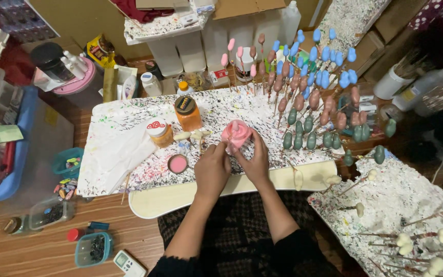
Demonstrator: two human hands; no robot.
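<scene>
As I leaned over the paint-speckled board point(129, 123), both my hands met at a pink jar point(237, 134) standing near its middle. My left hand point(212, 172) curled in from the left, its fingers bent narrow, with the fingertips close against the lower left side of the jar; whether they gripped the jar itself or a thin stick at its edge I could not tell. My right hand point(255, 161) cupped the jar from the right and below, fingers wrapped around its side and holding it. A small pink-tipped piece stuck up from the jar's mouth.

Just left of my left hand lay a round lid point(177, 164) filled with pink paint, flat on the board. Further up stood an orange jar point(187, 113) with a dark cap, and beside it a shorter jar point(159, 132) with a white and red lid. A few pale, unpainted pieces on sticks point(193, 136) lay between those jars and the pink one.

To the right of the jar stood rows of painted pieces on sticks: green ones point(303, 136) nearest, brown ones point(308, 97) behind, blue ones point(324, 59) at the back, and some pink ones point(239, 54) further left. Unpainted white ones point(421, 241) lay on a second speckled sheet point(385, 190) at my right. A pale wooden board point(180, 197) lay just under my wrists.
</scene>
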